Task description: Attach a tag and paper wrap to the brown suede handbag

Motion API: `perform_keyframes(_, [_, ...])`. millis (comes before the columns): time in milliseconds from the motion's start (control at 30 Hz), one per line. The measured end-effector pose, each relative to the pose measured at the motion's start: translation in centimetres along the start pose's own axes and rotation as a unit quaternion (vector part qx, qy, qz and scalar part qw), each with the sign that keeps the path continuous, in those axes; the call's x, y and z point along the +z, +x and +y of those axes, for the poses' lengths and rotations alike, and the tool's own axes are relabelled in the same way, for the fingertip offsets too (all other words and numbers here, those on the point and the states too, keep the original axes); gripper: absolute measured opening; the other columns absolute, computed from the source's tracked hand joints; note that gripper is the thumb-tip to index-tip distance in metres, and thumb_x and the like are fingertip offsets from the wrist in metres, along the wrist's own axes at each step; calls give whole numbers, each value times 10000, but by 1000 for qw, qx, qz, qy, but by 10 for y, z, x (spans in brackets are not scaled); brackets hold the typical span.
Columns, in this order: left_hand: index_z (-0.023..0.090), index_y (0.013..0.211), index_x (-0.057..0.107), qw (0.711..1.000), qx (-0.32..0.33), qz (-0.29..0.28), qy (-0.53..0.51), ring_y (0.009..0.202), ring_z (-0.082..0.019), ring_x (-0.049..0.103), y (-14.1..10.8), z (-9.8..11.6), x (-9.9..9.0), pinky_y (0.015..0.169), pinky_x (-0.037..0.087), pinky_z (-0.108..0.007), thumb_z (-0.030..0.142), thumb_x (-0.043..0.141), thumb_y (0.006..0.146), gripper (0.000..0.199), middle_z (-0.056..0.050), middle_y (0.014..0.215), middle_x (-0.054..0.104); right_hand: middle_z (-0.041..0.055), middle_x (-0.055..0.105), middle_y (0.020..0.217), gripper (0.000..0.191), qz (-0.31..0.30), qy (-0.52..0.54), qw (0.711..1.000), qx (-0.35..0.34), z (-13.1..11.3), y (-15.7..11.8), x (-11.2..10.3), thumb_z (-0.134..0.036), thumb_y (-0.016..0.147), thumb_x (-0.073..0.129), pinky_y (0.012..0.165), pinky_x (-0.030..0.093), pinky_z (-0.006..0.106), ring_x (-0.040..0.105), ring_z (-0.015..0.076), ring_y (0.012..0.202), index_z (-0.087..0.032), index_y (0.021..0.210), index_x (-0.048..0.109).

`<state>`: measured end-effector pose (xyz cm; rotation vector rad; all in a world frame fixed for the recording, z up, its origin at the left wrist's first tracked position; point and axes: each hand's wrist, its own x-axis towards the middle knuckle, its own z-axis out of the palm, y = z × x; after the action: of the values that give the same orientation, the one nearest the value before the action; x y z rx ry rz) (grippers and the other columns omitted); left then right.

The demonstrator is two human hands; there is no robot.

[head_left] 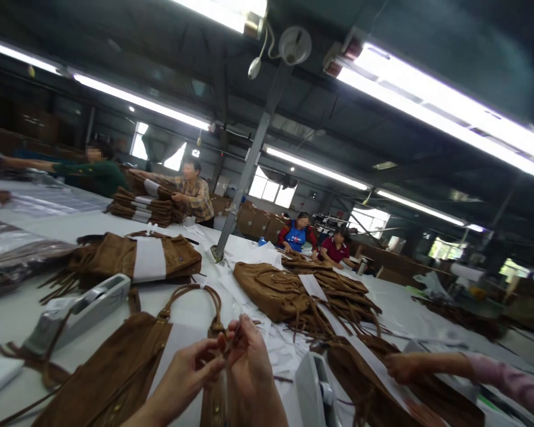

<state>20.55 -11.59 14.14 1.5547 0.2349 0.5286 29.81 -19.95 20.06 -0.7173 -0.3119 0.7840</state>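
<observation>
Head view, only one. Left hand (pixel 191 370) & right hand (pixel 249 356) sit together at bottom centre, fingertips meeting, both pinched on the handle (pixel 207 296) of a brown bag (pixel 115 373). Pinch is at the handle's right end, by its metal ring; the loop arcs up and left away from the hands. Bag lies flat on the table (pixel 18 314), its body down-left of the hands, under the left wrist. White paper (pixel 173 350) lies on the bag, just beside the left hand.

Counts, approx where piled:
- Tape dispensers: 2. One (pixel 84 311) left of the hands, above the bag; one (pixel 315 388) just right of the right hand.
- Bags near: the held one, a bag w/ white band (pixel 149 258) up-left, a fringed pile (pixel 293 293) up-right, more fringed bags (pixel 369 379) far right. No. inside the piles: can't tell.
- Stack of bags (pixel 142 210) far left-centre, w/ white bands; count unclear.
- Other people: 5 partly seen. Two at the far-left end, one touching the stack. Two seated mid-far. One arm in pink sleeve (pixel 507 379) entering from the right, its hand (pixel 400 367) resting on the fringed bags, well apart from the wearer's own hands.
- Steel post (pixel 249 172) rises from mid-table.
- Clear plastic sheets (pixel 9 249) at far left.
</observation>
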Motion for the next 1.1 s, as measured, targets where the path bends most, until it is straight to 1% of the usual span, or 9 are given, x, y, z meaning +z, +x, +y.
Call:
perform_keyframes(100, [153, 817, 664, 998, -15, 2, -53, 611, -155, 603, -7, 7, -15, 552, 475, -236, 601, 664, 700, 464, -47, 691, 657, -37, 641, 716, 268, -7, 34, 999, 17, 17, -1, 16, -312, 686, 783, 670, 537, 260, 549, 53, 543, -178, 776, 568])
perform_keyframes(200, [156, 721, 638, 996, -34, 29, -73, 559, -138, 586, -15, 12, -27, 525, 464, -229, 630, 683, 660, 480, -30, 637, 634, -35, 641, 722, 261, -19, 31, 999, 20, 29, 0, 28, -323, 697, 772, 648, 535, 253, 553, 58, 550, -181, 786, 572])
perform_keyframes(400, [210, 992, 607, 974, -110, 78, -184, 602, -144, 641, -22, 14, -41, 555, 508, -253, 620, 715, 636, 553, -48, 875, 667, -53, 621, 699, 240, -36, 102, 993, 54, 37, 1, 43, -322, 728, 753, 673, 547, 269, 533, 51, 546, -189, 810, 570])
perform_keyframes(500, [198, 1020, 597, 961, -100, 51, -252, 600, -123, 630, -21, 10, -41, 551, 498, -226, 564, 758, 635, 555, -47, 836, 662, -72, 574, 618, 206, -51, 139, 987, 63, 37, 2, 47, -295, 757, 731, 656, 553, 256, 502, 45, 508, -180, 755, 560])
perform_keyframes(567, [186, 975, 608, 957, -88, 26, -274, 560, -94, 596, -20, 6, -38, 525, 473, -194, 511, 804, 611, 526, -19, 741, 643, -84, 518, 546, 201, -75, 163, 980, 81, 37, 4, 48, -258, 772, 715, 585, 533, 196, 460, 32, 461, -171, 703, 548])
perform_keyframes(700, [166, 782, 613, 969, -71, 24, -235, 475, -77, 524, -20, 0, -38, 470, 439, -187, 525, 807, 595, 449, 26, 559, 561, -87, 485, 535, 175, -107, 218, 960, 140, 40, 8, 45, -169, 752, 723, 415, 405, 68, 385, -5, 407, -159, 727, 550])
perform_keyframes(867, [164, 707, 577, 981, -86, 46, -169, 494, -120, 559, -23, 1, -43, 452, 431, -211, 593, 764, 605, 480, 9, 545, 570, -80, 475, 532, 253, -79, 200, 967, 139, 45, 14, 39, -199, 703, 766, 304, 246, 50, 323, -10, 396, -157, 681, 518])
perform_keyframes(1000, [177, 694, 490, 977, -99, 44, -186, 469, -85, 523, -23, 2, -43, 438, 400, -182, 622, 704, 662, 495, 37, 557, 536, -88, 443, 497, 336, -69, 144, 979, 130, 54, 19, 36, -305, 680, 788, 305, 238, 69, 267, -9, 385, -162, 633, 488])
perform_keyframes(1100, [187, 693, 440, 981, -82, 42, -169, 456, -73, 503, -23, -1, -42, 437, 394, -174, 614, 694, 681, 498, 59, 534, 495, -88, 422, 482, 376, -62, 104, 988, 101, 63, 21, 34, -379, 704, 764, 321, 248, 88, 269, -3, 380, -169, 610, 467])
